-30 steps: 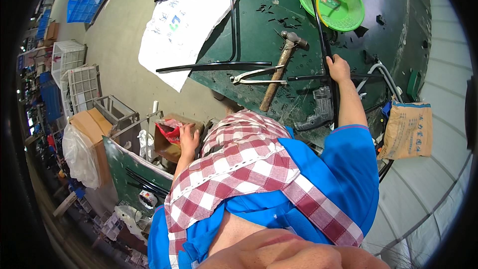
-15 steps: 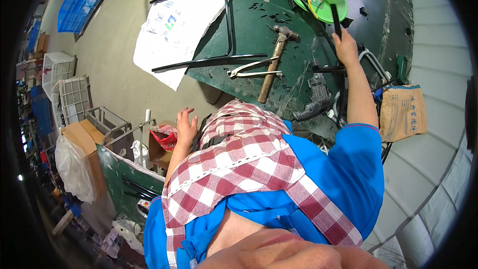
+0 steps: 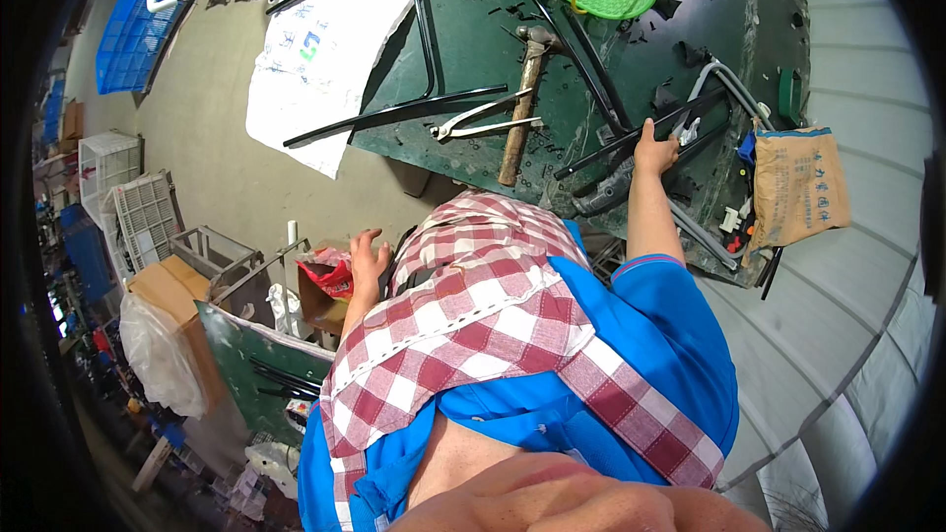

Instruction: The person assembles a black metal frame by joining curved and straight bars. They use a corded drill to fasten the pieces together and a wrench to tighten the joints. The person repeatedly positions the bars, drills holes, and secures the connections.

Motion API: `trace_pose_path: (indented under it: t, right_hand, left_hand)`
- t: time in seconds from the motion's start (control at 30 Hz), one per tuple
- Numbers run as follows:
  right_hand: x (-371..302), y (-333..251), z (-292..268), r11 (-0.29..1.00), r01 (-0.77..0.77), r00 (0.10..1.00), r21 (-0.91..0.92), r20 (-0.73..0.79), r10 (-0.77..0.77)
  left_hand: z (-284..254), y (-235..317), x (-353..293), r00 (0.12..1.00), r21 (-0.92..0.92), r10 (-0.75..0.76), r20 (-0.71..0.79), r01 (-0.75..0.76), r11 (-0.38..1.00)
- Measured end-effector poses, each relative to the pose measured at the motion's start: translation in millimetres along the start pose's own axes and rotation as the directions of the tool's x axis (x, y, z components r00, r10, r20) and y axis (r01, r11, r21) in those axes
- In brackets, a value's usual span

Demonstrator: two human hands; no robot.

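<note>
My right hand (image 3: 654, 150) is closed around a black bent tube frame (image 3: 581, 49) at the right of the green table; its bars reach up toward the green basket (image 3: 642, 2). A power drill (image 3: 603, 195) lies partly hidden under the frame, close to my hand. To the left of it are a wooden-handled hammer (image 3: 519, 123) and metal pincers (image 3: 461, 127). Farther left, another black tube frame (image 3: 427, 34) lies partly on a white sack (image 3: 296, 99). My left hand (image 3: 368, 260) hangs empty beside my checked apron, fingers apart, near a cardboard box with a red bag (image 3: 330, 271).
Small black pieces are scattered over the green table (image 3: 473, 49). Grey bent tubes (image 3: 734, 84) and a brown paper sack (image 3: 800, 192) sit at its right edge. White crates (image 3: 148, 217), a blue crate (image 3: 138, 34) and a carton (image 3: 172, 286) stand at the left.
My right hand has come down and nearer from beside the green basket, bringing the black tube frame, which now lies over the drill. The view has shifted slightly; my left hand stays low.
</note>
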State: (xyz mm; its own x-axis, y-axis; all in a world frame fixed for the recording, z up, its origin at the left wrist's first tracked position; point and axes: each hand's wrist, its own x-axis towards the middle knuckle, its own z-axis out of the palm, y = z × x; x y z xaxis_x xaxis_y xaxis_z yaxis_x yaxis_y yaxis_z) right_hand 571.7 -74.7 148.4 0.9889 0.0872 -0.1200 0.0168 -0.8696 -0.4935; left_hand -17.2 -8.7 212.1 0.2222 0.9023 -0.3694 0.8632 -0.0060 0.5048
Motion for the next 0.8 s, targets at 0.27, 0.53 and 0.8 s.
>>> trace_pose_path:
  t: [0.27,0.53,0.8]
  right_hand:
    - [28,-33,-9,0.364,-0.337,0.941,0.868,0.298,0.16]
    - [-66,-156,-129,0.11,-0.237,0.884,0.965,0.261,-0.389]
    - [-96,-183,-206,0.013,-0.253,0.75,0.967,0.205,-0.629]
  left_hand:
    - [-3,60,38,0.992,-0.001,0.129,-0.004,-0.129,0.992]
    - [-38,258,83,0.86,-0.176,0.5,0.106,-0.478,0.86]
    - [-29,347,82,0.66,-0.388,0.651,0.376,-0.526,0.757]
